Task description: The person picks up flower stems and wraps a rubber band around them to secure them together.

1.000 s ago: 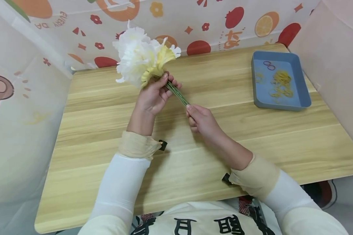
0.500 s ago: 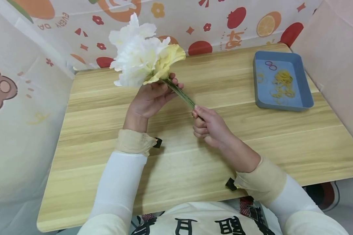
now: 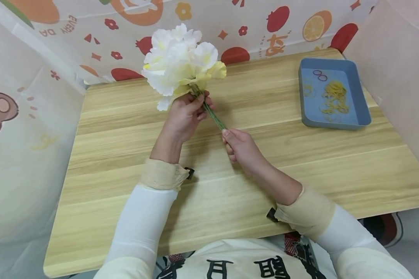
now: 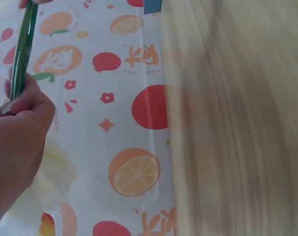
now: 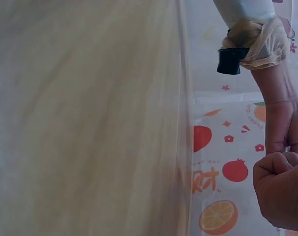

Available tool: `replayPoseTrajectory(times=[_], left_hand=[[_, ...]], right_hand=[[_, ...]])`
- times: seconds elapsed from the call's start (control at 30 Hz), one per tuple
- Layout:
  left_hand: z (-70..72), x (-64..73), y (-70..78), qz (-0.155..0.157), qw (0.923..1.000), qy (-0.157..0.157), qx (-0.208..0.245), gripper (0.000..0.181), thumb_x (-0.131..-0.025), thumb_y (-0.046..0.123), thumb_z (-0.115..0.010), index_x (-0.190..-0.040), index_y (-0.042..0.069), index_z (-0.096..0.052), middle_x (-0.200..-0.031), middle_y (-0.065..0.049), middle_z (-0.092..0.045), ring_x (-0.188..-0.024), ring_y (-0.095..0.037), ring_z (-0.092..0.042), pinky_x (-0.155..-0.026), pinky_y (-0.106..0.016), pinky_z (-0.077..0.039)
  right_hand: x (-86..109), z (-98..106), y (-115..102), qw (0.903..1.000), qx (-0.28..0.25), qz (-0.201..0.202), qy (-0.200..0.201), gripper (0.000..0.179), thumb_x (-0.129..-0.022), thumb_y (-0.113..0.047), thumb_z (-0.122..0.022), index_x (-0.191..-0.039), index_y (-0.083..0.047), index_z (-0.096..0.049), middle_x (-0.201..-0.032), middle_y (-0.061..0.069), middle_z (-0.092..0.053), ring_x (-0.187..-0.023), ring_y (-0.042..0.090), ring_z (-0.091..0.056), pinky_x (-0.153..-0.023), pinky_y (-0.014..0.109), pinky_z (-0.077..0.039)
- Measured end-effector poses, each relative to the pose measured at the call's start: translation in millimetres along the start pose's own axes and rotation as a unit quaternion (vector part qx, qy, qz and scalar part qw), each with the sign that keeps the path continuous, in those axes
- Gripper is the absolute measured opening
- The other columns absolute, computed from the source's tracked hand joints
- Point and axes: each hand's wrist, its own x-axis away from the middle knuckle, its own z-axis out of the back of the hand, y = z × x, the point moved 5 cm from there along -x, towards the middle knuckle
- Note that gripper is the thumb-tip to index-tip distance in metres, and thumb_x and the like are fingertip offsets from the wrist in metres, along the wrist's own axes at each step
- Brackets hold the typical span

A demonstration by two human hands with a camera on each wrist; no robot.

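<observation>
A bunch of white and pale yellow artificial flowers (image 3: 181,58) is held above the table, blooms toward the far side. Just under the blooms, my left hand (image 3: 186,116) grips the green stems (image 3: 214,116) between thumb and fingers. Lower down, my right hand (image 3: 242,147) pinches the stem ends, its fingers curled. In the left wrist view the stems (image 4: 22,54) run up out of the left hand (image 4: 21,137). In the right wrist view the curled right hand (image 5: 282,189) hides the stems.
A blue tray (image 3: 364,112) stands at the right rear of the wooden table (image 3: 125,217). Inside lie several yellow rubber bands (image 3: 335,93) and two dark red ones (image 3: 320,75). A fruit-printed cloth (image 3: 209,19) hangs behind the table, with pale sheets at both sides.
The blooms have turned, and fewer yellow petals face the camera. Both hands shifted slightly right, then back left, keeping their hold on the stems.
</observation>
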Motion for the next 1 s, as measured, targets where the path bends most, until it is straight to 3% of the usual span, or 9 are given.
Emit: replayPoseTrajectory(times=[0.07,0.23,0.47,0.7,0.83,1.0], left_hand=[[0.9,-1.4,1.2,0.009,0.9999,0.003,-0.004,0.014,-0.104,0.006,-0.046,-0.108,-0.003,-0.055,-0.085,-0.008,-0.061,-0.08,-0.018,-0.067,-0.059,-0.018,-0.045],[0.9,-5.8,4.8,0.017,0.9997,-0.003,0.016,0.014,-0.103,0.003,-0.047,-0.106,-0.004,-0.058,-0.086,-0.009,-0.063,-0.082,-0.02,-0.071,-0.083,-0.027,-0.06],[-0.3,-7.6,6.9,0.02,0.9978,0.023,0.059,0.011,-0.101,0.003,-0.049,-0.105,-0.006,-0.055,-0.087,-0.012,-0.061,-0.08,-0.023,-0.071,-0.083,-0.032,-0.062],[21.6,5.6,11.0,0.013,0.995,0.08,0.059,0.015,-0.102,0.006,-0.049,-0.111,-0.006,-0.052,-0.086,-0.01,-0.057,-0.075,-0.02,-0.066,-0.084,-0.033,-0.062],[25.1,6.7,6.0,0.03,0.9975,0.047,0.043,0.024,-0.103,0.008,-0.047,-0.121,-0.008,-0.05,-0.09,-0.009,-0.056,-0.083,-0.02,-0.065,-0.091,-0.033,-0.059],[25.1,5.5,0.1,0.043,0.9986,-0.001,0.031,0.019,-0.104,0.009,-0.045,-0.113,-0.006,-0.054,-0.092,-0.009,-0.054,-0.088,-0.022,-0.063,-0.096,-0.034,-0.057]], right_hand=[[-0.8,0.7,-1.1,1.0,0.009,-0.002,-0.003,0.03,-0.107,-0.026,-0.042,-0.088,-0.004,-0.048,-0.058,-0.003,-0.033,-0.046,0.007,-0.027,-0.041,0.017,-0.02],[-2.9,5.2,-4.8,0.9998,0.022,-0.004,0.001,0.03,-0.107,-0.028,-0.043,-0.088,-0.006,-0.049,-0.059,-0.003,-0.034,-0.046,0.007,-0.027,-0.041,0.018,-0.02],[-8.3,3.8,-6.2,0.9997,0.014,-0.012,-0.017,0.032,-0.107,-0.03,-0.041,-0.089,-0.005,-0.049,-0.056,-0.004,-0.034,-0.044,0.008,-0.026,-0.04,0.019,-0.018],[-20.5,-18.8,-0.2,0.9935,0.064,-0.031,-0.089,0.032,-0.107,-0.031,-0.039,-0.098,-0.005,-0.056,-0.058,-0.003,-0.039,-0.045,0.01,-0.03,-0.039,0.022,-0.025],[-21.7,-17.1,4.0,0.9913,0.062,-0.065,-0.096,0.032,-0.108,-0.03,-0.038,-0.092,-0.005,-0.05,-0.056,-0.003,-0.033,-0.044,0.01,-0.025,-0.039,0.021,-0.019],[-19.9,-12.6,7.6,0.986,0.011,-0.113,-0.122,0.034,-0.108,-0.032,-0.036,-0.085,-0.007,-0.044,-0.053,-0.006,-0.028,-0.039,0.006,-0.021,-0.036,0.02,-0.014]])
